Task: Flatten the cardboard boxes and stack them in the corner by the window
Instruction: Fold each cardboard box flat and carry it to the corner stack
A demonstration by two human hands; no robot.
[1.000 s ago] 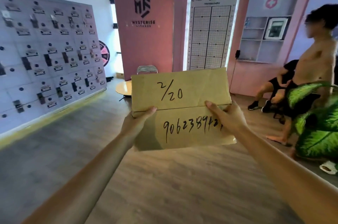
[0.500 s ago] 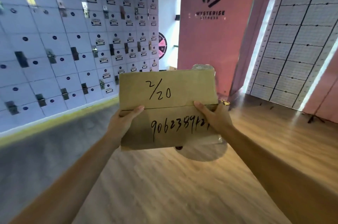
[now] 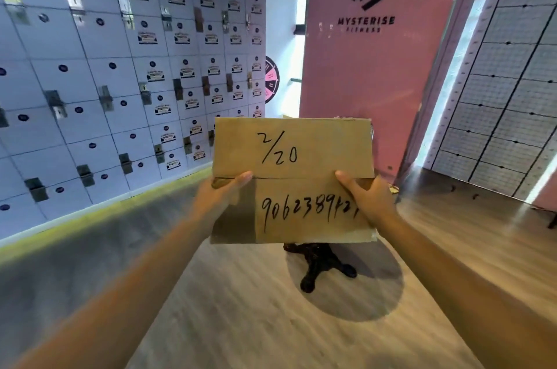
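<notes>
From the head camera, you are holding a cardboard box (image 3: 294, 180) out in front of you at arm's length, its broad face turned toward you with "2/20" and a string of digits written on it in black marker. A crease is running across the box's middle. Open wooden floor (image 3: 241, 308) is lying below and ahead of the box, with a darker strip of floor along the locker wall (image 3: 120, 82) on your left. A pink panel (image 3: 370, 67) with a logo is standing straight ahead, just behind the box's top edge, and a gridded board (image 3: 506, 97) is leaning to its right. A black table base (image 3: 321, 263) is showing just below the box's lower edge, with a round shadow around it.

Both your arms are reaching forward, nearly straight. Your left hand (image 3: 215, 198) is gripping the box's left edge, thumb lying across the front along the crease. Your right hand (image 3: 366, 198) is gripping the right edge the same way, thumb on the front, fingers hidden behind the cardboard.

Compared with half a second ago, the pink panel and the lockers are looming larger and closer, and the table base is now coming out from under the box, while your grip on the box is staying the same.
</notes>
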